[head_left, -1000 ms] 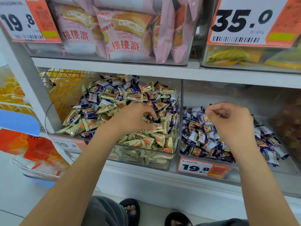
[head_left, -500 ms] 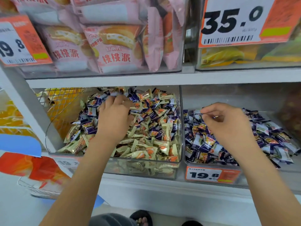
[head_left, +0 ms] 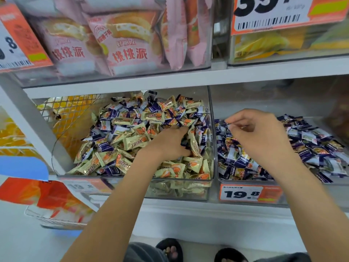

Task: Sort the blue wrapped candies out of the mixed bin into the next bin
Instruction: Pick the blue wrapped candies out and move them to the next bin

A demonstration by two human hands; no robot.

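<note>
Blue wrapped candies (head_left: 154, 107) are lying scattered among cream ones in the mixed bin (head_left: 179, 191), under the left hand (head_left: 168, 142), which is digging in, grip unclear. Right hand (head_left: 258, 133) is pinching a wrapper over the next bin (head_left: 245, 181); cream candies risk riding along.

The clear plastic mixed bin (head_left: 211, 133) in front of me is sitting heaped with cream and blue wrapped candies (head_left: 132, 129) jumbled together. Just beside it on the right, the clear next bin (head_left: 219, 167) is holding a lower pile of blue-wrapped candies (head_left: 311, 146), lying every which way.
</note>
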